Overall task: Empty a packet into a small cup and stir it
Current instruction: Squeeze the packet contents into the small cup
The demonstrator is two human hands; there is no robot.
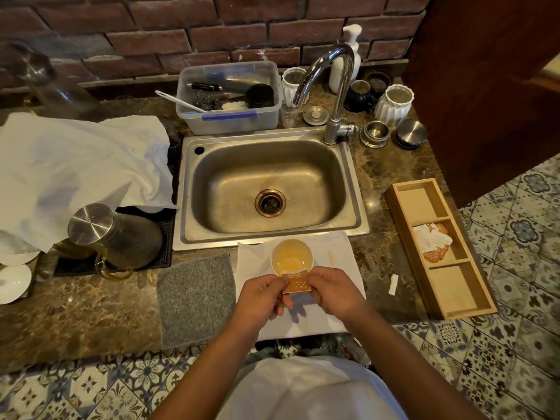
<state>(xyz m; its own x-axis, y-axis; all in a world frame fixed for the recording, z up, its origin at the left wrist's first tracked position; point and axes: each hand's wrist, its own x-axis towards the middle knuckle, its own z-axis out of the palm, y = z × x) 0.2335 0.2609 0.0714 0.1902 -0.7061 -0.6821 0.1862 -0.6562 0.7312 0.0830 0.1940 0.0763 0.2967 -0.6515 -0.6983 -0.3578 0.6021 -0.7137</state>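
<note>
A small white cup (291,256) with pale yellow liquid stands on a white napkin (339,301) in front of the sink. Just near the cup's front rim I hold an orange packet (297,283) between both hands. My left hand (263,295) pinches its left edge and my right hand (330,291) pinches its right edge. The packet's top edge touches or overlaps the cup's near rim. A thin wooden stir stick (331,258) lies on the napkin to the right of the cup.
A steel sink (266,189) with a tap (333,86) lies behind the cup. A grey cloth (195,298) and a glass jug with a metal lid (112,234) sit left. A wooden tray (439,247) with packets sits right, a torn paper strip (393,284) beside it.
</note>
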